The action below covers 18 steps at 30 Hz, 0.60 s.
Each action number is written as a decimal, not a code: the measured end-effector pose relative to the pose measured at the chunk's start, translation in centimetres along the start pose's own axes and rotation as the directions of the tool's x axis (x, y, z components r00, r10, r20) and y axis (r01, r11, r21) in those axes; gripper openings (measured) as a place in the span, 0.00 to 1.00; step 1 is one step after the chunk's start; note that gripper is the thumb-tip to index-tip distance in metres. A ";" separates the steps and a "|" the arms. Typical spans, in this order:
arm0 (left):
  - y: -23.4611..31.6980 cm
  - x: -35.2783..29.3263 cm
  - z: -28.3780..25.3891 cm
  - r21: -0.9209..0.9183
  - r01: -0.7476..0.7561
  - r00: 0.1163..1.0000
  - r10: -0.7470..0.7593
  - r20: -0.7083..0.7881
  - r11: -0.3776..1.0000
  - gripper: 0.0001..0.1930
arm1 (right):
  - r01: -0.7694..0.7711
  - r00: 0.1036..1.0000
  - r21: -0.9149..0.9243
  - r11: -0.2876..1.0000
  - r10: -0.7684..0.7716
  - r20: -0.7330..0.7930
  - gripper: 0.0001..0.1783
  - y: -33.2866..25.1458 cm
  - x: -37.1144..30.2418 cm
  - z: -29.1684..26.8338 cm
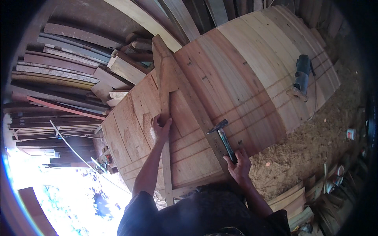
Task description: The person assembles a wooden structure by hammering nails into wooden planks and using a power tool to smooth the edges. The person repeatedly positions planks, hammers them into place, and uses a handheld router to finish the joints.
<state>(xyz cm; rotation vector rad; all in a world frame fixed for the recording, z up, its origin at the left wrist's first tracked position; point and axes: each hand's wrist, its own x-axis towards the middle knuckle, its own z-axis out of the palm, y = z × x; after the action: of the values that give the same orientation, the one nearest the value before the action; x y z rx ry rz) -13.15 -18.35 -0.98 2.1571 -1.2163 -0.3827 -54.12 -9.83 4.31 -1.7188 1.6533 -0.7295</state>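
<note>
A large wooden panel of joined planks lies flat in front of me. A long narrow wooden strip runs across it, widening at its far end. My left hand presses down on that strip with the fingers curled over its edge. My right hand grips the handle of a claw hammer, its metal head raised just above the panel, to the right of the strip.
A blue-grey power tool rests on the panel's far right part. Stacked boards fill the left side. Sawdust covers the ground to the right, with a small can and wood offcuts near it.
</note>
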 end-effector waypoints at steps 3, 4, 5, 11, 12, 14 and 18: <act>-0.3 -0.6 0.6 0.068 -0.048 0.997 0.052 -0.060 0.997 0.37 | 0.023 1.000 0.001 1.000 -0.023 -0.006 0.19 -0.1 0.1 -0.1; -0.6 -0.9 0.7 0.095 -0.065 0.993 0.074 -0.091 0.993 0.36 | 0.039 0.999 0.007 0.999 -0.039 -0.009 0.19 -0.2 0.2 -0.1; -0.3 -0.9 0.8 0.101 -0.066 0.993 0.076 -0.092 0.993 0.37 | 0.052 0.998 0.017 0.999 -0.051 -0.025 0.19 -0.3 0.4 -0.2; 1.7 -1.3 0.9 0.149 -0.063 0.994 0.075 -0.082 0.987 0.36 | 0.074 0.995 0.090 0.993 -0.079 0.053 0.22 0.4 2.6 -0.6; 1.7 -1.4 0.8 0.160 -0.069 0.993 0.083 -0.079 0.985 0.36 | 0.028 0.994 0.144 0.989 -0.043 0.102 0.28 0.2 3.9 -0.5; 1.6 -1.3 1.0 0.172 -0.070 0.993 0.084 -0.078 0.983 0.36 | -0.063 0.985 0.295 0.953 0.012 0.172 0.37 -0.5 6.9 0.5; 1.3 -1.4 0.9 0.187 -0.029 0.997 0.042 -0.065 0.982 0.35 | -0.279 0.940 0.615 0.738 0.078 0.332 0.39 -4.0 15.3 4.2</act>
<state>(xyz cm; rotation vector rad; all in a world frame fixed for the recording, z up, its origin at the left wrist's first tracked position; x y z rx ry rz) -15.19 -17.98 -0.87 2.2827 -1.2943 -0.1841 -47.46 -24.81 4.06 -1.0725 1.1404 -0.7986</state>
